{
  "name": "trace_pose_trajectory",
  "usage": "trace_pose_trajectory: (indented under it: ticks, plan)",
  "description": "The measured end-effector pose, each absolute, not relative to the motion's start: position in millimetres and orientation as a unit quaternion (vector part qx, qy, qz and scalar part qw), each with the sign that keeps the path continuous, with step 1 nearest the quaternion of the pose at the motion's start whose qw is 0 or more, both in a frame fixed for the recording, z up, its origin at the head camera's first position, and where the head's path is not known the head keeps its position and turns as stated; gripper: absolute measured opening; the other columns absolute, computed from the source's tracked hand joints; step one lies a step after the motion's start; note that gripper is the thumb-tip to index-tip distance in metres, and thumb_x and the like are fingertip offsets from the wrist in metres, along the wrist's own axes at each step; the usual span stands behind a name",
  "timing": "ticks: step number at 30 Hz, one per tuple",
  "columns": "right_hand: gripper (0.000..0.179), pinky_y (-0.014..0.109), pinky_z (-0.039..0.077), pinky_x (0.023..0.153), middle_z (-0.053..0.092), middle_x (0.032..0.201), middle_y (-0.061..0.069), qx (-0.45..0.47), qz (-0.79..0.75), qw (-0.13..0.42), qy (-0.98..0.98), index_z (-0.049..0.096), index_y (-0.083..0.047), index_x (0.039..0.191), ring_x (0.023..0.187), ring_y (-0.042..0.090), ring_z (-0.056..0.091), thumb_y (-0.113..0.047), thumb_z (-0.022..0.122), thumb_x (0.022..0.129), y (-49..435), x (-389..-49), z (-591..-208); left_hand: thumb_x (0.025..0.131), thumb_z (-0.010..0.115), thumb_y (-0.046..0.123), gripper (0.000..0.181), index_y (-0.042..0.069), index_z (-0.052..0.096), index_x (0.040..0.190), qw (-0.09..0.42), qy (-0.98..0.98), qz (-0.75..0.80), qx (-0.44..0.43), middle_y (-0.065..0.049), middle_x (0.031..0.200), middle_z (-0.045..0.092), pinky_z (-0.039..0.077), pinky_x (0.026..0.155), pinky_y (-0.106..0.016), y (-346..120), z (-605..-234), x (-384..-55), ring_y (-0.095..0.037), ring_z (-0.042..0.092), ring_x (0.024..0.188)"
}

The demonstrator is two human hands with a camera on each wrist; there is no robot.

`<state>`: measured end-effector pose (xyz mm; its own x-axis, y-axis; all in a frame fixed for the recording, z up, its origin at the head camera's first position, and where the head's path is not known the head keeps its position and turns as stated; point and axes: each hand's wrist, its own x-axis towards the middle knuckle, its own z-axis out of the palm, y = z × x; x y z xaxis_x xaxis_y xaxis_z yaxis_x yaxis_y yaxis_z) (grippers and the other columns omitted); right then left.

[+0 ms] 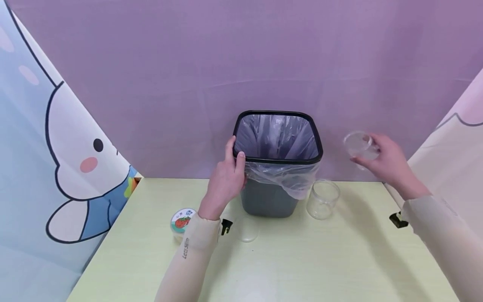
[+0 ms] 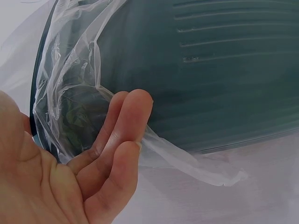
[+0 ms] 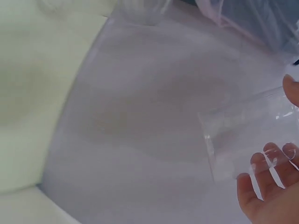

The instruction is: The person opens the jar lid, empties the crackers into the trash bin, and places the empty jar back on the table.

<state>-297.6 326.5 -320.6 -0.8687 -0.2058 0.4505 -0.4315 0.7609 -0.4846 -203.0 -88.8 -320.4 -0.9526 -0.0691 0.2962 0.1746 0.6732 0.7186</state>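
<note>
A dark grey trash can (image 1: pixel 268 199) with a black rim and a clear plastic liner (image 1: pixel 279 136) stands near the back edge of the table. My left hand (image 1: pixel 226 180) holds its front left corner, thumb and forefinger at the rim. In the left wrist view, the other fingers (image 2: pixel 135 112) bend beside the liner's overhang. Out to the right of the can, my right hand (image 1: pixel 390 161) grips a clear jar (image 1: pixel 356 144) in the air, tilted. The right wrist view has this clear jar (image 3: pixel 247 135) between thumb and fingers, with no contents visible.
Another clear jar (image 1: pixel 323 200) stands on the table (image 1: pixel 302 264) just right of the can. A clear round disc (image 1: pixel 247 231) lies in front of it. Left of my forearm sits a tub with a fruit-printed lid (image 1: pixel 183 220). A purple cloth (image 1: pixel 170 84) hangs behind.
</note>
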Motion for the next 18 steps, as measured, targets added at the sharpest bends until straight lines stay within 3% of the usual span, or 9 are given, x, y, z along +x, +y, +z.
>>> trace_pose_trajectory:
  ticks: [9, 14, 18]
  plan:
    - [0.069, 0.060, 0.044, 0.082, 0.051, 0.130, 0.035, 0.087, 0.355, 0.145, -0.919, 0.047, 0.003, 0.133, 0.113, 0.055, 0.051, -0.039, 0.077, 0.087, 353.1, -287.1, -370.7, 0.107, 0.028, 0.047, 0.058, 0.031, 0.008, 0.159, 0.151, -0.902, -0.404, -0.027, 0.001, 0.057, 0.061, 0.046, 0.057, -0.041, -88.9, -321.9, -204.6, -0.016, 0.059, 0.050]
    - [0.069, 0.046, 0.047, 0.075, 0.051, 0.131, 0.036, 0.053, 0.357, 0.130, -0.923, 0.046, 0.003, 0.134, 0.114, 0.056, 0.052, -0.041, 0.074, 0.089, 363.6, -280.1, -403.3, 0.107, 0.029, 0.046, 0.058, 0.030, 0.008, 0.159, 0.152, -0.900, -0.407, -0.031, 0.001, 0.055, 0.060, 0.045, 0.057, -0.041, -88.6, -322.9, -204.7, -0.017, 0.059, 0.049]
    - [0.071, 0.058, 0.047, 0.087, 0.048, 0.136, 0.035, 0.039, 0.380, 0.111, -0.917, 0.043, 0.004, 0.136, 0.120, 0.055, 0.048, -0.041, 0.073, 0.090, 367.3, -273.9, -426.9, 0.107, 0.029, 0.047, 0.058, 0.031, 0.008, 0.159, 0.152, -0.900, -0.407, -0.030, 0.001, 0.057, 0.060, 0.045, 0.057, -0.040, -88.6, -322.8, -204.9, -0.016, 0.059, 0.050]
